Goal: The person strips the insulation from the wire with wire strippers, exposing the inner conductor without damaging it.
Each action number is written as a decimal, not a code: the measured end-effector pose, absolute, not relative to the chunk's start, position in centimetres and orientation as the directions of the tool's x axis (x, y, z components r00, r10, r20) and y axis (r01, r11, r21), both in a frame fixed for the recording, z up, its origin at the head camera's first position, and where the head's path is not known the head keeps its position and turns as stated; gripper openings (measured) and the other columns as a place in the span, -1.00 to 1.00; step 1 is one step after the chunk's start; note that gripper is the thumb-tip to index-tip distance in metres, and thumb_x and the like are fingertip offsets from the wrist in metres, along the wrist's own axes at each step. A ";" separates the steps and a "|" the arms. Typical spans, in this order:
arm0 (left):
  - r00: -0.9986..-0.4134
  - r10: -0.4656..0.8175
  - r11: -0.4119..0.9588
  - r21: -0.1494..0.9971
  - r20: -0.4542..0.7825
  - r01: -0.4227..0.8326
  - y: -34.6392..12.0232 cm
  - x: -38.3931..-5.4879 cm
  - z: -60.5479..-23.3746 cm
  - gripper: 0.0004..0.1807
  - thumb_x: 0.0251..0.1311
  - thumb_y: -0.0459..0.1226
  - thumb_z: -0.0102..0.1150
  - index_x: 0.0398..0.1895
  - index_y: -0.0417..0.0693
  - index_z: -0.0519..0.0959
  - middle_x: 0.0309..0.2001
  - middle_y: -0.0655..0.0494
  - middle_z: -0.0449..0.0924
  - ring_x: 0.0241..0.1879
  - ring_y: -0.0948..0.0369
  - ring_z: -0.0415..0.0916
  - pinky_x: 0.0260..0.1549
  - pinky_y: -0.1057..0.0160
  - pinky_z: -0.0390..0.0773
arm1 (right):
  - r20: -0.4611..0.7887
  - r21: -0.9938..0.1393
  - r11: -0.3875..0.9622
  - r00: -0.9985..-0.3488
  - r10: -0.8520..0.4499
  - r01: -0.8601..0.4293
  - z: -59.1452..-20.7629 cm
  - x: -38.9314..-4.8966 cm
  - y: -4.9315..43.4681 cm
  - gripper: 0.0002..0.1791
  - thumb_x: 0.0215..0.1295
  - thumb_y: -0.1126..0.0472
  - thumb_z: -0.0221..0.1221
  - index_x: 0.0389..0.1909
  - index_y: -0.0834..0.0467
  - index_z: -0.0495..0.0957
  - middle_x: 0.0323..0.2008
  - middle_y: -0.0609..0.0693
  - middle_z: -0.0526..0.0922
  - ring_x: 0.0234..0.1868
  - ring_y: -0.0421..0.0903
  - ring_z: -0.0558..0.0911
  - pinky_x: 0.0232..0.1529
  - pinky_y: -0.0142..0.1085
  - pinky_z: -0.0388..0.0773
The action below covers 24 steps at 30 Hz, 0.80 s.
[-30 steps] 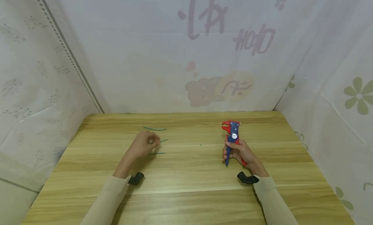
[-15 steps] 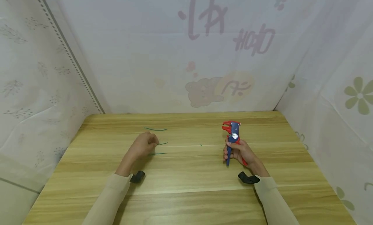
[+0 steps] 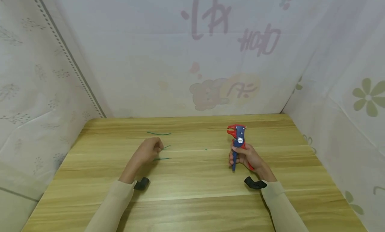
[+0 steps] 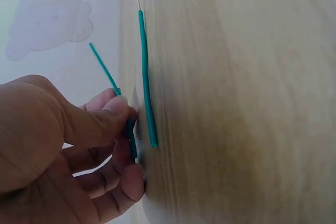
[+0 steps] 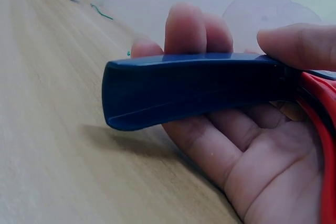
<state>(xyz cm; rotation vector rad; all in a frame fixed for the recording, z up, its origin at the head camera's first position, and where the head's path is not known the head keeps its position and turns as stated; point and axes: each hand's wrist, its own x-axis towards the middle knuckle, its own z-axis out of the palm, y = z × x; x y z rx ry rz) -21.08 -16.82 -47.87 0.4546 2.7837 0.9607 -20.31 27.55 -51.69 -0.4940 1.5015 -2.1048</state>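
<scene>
My left hand (image 3: 147,150) pinches a short green wire (image 4: 104,69) between thumb and fingers, slightly above the table. In the left wrist view, the wire's upper end shows green insulation right to its tip. Just beside that hand lies another green wire (image 4: 146,77), with bare copper (image 4: 138,3) at one end. On the right, my right hand (image 3: 251,158) grips a red and blue wire stripper (image 3: 240,140) by its handles. The stripper's red nose points left and its mouth stands apart, with nothing in it. Part of the red handle is hidden by the palm.
A third green wire (image 3: 158,134) lies farther back, beyond the left hand. Between the hands is a tiny green scrap (image 3: 206,149). The wooden table (image 3: 192,182) ends at a printed cloth backdrop (image 3: 144,68), with cloth also at both sides.
My left fingers have drawn closer together on the wire, whose free end dipped and then rose slightly. The right hand and stripper hold nearly still. The head view has shifted a little.
</scene>
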 end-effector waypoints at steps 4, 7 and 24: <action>-0.938 0.343 0.723 0.650 -0.043 0.234 -16.8 -21.1 -47.9 -0.92 0.42 -0.47 0.10 -0.15 -0.20 0.57 -0.18 -0.05 0.66 -0.18 0.08 0.58 -0.11 0.05 0.63 | -0.005 -0.951 -0.244 -0.801 -0.599 0.188 -51.5 -20.3 27.4 -0.72 0.65 0.27 -0.11 0.09 0.44 0.17 -0.34 0.03 0.68 -0.35 -0.06 0.75 -0.15 -0.08 0.76; -0.937 0.350 0.714 0.653 -0.021 0.252 -16.8 -21.1 -47.8 -0.90 0.42 -0.47 0.10 -0.10 -0.24 0.58 -0.14 -0.09 0.67 -0.13 0.03 0.61 -0.08 0.01 0.64 | -0.013 -0.955 -0.228 -0.798 -0.602 0.187 -51.4 -20.3 27.3 -0.68 0.64 0.26 -0.08 0.10 0.46 0.15 -0.34 0.03 0.69 -0.35 -0.06 0.75 -0.15 -0.08 0.76; -0.929 0.356 0.659 0.679 0.098 0.324 -15.2 -20.8 -46.7 -0.86 0.40 -0.47 0.12 -0.08 -0.29 0.64 -0.11 -0.11 0.70 -0.19 0.11 0.58 -0.16 0.13 0.62 | -0.009 -0.967 -0.191 -0.776 -0.631 0.167 -51.1 -20.5 26.6 -0.75 0.63 0.28 -0.09 0.06 0.43 0.21 -0.37 0.03 0.69 -0.38 -0.05 0.76 -0.19 -0.06 0.77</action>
